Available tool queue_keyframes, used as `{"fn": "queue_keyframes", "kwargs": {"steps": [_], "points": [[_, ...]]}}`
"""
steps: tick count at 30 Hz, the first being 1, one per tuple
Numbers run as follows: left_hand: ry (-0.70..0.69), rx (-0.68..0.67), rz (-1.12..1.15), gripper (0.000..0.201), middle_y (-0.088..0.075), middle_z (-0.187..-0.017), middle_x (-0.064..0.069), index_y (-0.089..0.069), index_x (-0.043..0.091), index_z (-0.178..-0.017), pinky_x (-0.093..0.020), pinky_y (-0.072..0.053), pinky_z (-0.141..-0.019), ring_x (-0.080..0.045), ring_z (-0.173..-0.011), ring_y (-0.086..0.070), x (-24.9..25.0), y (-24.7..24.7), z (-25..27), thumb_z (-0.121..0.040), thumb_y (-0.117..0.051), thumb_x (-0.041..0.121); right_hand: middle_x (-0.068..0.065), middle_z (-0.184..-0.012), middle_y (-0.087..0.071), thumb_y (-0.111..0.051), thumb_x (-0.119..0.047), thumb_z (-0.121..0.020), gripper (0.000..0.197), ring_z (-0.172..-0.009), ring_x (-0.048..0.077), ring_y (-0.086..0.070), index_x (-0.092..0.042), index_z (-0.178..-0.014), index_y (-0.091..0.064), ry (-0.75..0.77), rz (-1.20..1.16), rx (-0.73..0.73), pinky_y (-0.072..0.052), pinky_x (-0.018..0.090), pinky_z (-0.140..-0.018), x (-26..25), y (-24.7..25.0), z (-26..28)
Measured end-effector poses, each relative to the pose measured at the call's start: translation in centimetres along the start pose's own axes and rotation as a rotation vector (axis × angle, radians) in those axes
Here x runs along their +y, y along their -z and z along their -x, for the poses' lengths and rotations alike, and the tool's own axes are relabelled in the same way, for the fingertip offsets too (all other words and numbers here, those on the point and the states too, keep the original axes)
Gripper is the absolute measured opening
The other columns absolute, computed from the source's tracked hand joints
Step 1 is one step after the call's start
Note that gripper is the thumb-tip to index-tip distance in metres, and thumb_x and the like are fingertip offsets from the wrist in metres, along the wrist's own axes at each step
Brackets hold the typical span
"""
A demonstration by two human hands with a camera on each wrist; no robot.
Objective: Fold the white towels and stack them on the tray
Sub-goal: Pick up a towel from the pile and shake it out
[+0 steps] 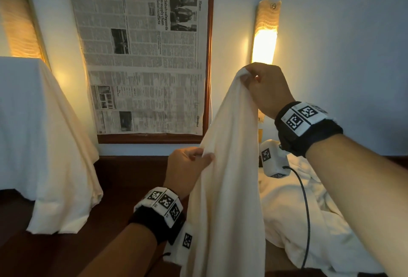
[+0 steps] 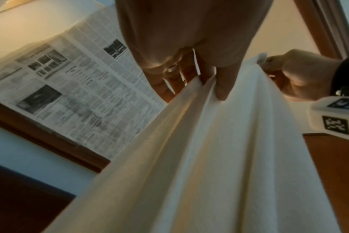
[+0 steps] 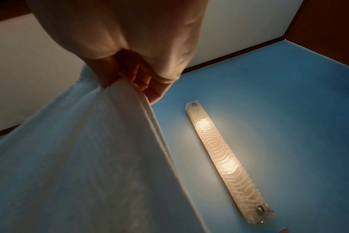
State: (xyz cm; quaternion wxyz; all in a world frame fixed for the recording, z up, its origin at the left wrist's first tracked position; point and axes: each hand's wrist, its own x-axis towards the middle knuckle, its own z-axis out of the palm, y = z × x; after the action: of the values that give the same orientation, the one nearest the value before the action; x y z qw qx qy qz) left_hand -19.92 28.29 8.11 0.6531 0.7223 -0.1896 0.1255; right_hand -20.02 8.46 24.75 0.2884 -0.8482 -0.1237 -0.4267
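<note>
A plain white cloth towel (image 1: 227,166) hangs in the air in the middle of the scene, held up by both hands and falling in long folds past the near edge of the head view. The right hand (image 1: 265,89) is raised high on the right and pinches the towel's top corner between thumb and curled fingers (image 3: 149,85). The left hand (image 1: 187,168) is lower and nearer, gripping the towel's left edge with the thumb on the near side and the fingers (image 2: 173,78) behind the cloth.

Behind the towel, on the far pale blue wall, hangs a dark wooden frame holding a spread newspaper page (image 1: 141,60); the towel covers its lower right corner. A long, lit wall lamp of textured glass (image 1: 265,34) glows just right of the frame, directly behind the right hand. At the left, a white sheet draped over some furniture (image 1: 44,133) falls to a dark wooden surface (image 1: 66,250). At the near right, below the right forearm, lies a crumpled heap of more white towels (image 1: 309,210), with a black cable (image 1: 305,210) from the wrist camera hanging in front of it.
</note>
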Motion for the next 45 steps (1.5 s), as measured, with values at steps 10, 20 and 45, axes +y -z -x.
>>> {"fn": "queue_keyframes", "kwargs": {"steps": [10, 20, 45], "points": [[-0.103, -0.016, -0.207, 0.007, -0.074, -0.075, 0.013, -0.076, 0.020, -0.083, -0.013, -0.049, -0.056, 0.000, -0.061, -0.067, 0.9, 5.5, -2.5, -0.081, -0.082, 0.016, -0.001, -0.101, -0.068, -0.051, -0.015, -0.098, 0.023, -0.097, 0.016, -0.060, -0.012, -0.108, -0.072, -0.083, 0.030, 0.065, -0.049, 0.031, -0.092, -0.3, -1.6, -0.8], [-0.051, -0.211, -0.352, 0.010, -0.072, -0.078, 0.015, -0.074, 0.027, -0.084, -0.016, -0.049, -0.067, 0.003, -0.070, -0.067, 0.9, 8.2, -3.9, -0.080, -0.084, 0.026, -0.005, -0.098, -0.065, -0.050, -0.012, -0.099, 0.023, -0.093, 0.011, -0.056, -0.015, -0.106, -0.072, -0.134, 0.060, 0.038, -0.041, 0.015, -0.080, -0.3, -2.1, 0.1], [-0.021, -0.028, -0.298, 0.021, -0.067, -0.071, 0.004, -0.070, 0.016, -0.079, -0.020, -0.042, -0.060, -0.004, -0.064, -0.057, -1.4, 7.4, -3.9, -0.097, -0.064, 0.024, -0.007, -0.129, -0.055, -0.059, -0.017, -0.096, 0.019, -0.113, 0.005, -0.047, -0.020, -0.112, -0.069, -0.066, 0.134, -0.384, -0.041, 0.029, -0.105, -2.5, -5.4, 3.9]]}}
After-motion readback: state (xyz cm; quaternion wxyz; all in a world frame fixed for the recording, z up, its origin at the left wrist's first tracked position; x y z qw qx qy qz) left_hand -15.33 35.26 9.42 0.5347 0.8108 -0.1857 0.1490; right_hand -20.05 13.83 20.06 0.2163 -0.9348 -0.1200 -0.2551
